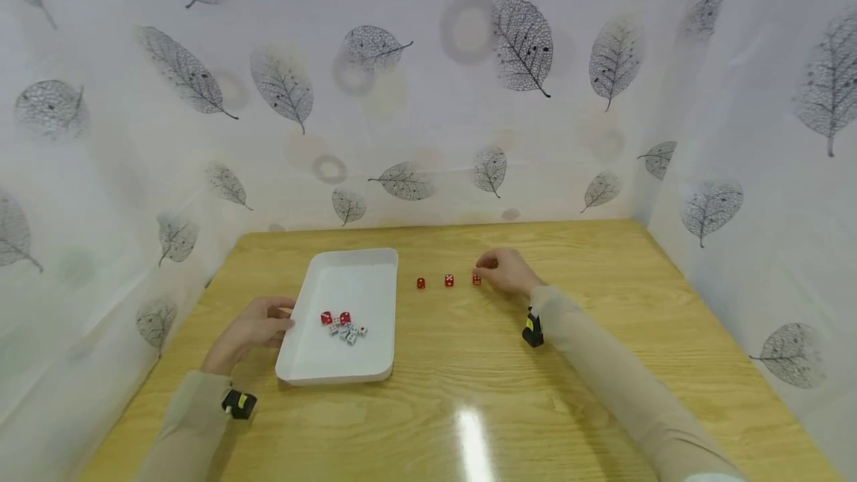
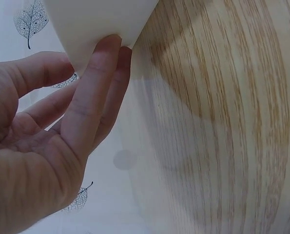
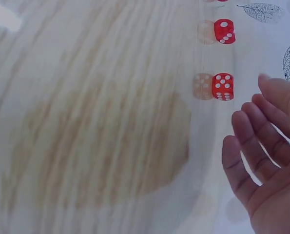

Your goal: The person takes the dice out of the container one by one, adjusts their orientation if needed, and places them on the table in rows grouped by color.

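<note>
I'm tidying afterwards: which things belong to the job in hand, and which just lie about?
Likely in use: white tray, held by left hand; row of red dice by the right hand; red and white dice in tray.
Merely around: wooden table, leaf-print cloth.

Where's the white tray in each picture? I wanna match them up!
Head: the tray sits a bit left of the middle, in the lower half.
Left wrist: only part shows, at the top, left of the middle, where the left hand touches it.
Right wrist: not in it.
Shared landmark: the wooden table shows in all three.
</note>
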The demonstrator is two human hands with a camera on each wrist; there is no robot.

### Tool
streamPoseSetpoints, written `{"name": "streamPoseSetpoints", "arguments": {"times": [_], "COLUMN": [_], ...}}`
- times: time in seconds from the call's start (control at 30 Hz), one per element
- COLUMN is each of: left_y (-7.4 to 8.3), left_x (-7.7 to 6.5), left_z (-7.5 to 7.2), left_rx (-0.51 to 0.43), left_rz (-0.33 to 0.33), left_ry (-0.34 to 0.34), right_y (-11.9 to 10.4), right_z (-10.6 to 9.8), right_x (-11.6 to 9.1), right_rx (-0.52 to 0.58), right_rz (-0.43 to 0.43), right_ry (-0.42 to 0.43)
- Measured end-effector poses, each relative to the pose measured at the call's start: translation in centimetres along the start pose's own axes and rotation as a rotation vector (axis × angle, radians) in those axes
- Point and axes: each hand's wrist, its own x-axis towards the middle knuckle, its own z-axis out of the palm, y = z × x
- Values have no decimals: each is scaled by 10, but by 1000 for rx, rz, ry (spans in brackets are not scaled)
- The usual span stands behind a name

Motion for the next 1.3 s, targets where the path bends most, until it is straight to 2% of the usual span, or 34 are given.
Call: {"name": "streamPoseSetpoints", "arguments": {"times": [0.2,0.4,0.57,0.77,1.07,1.2,1.3], "left_y": [-3,0,1,0,0,-1,-1], "left_x": [-2,-1,0,-2,-1,0,0], "left_z": [-1,0,0,-1,-1,-1,-1], "left_rx": [-29,-39,-26,-20,-31,-37,-34], "left_rz": [52,76,90,71,33,32,25], "left_ry": [-14,-18,-21,-8,-6,-9,-8], "right_y": [-10,-27,-50,-79,-112,-131,-143], "right_z": [2,9,14,22,43,52,58], "right_x": [4,8,14,21,30,29,29], "right_rx": [4,38,13,-37,6,52,32], "right_rz": [-66,-111,-148,-182,-248,-255,-267], "right_ry": [28,-25,-52,-74,-102,-154,-171]}}
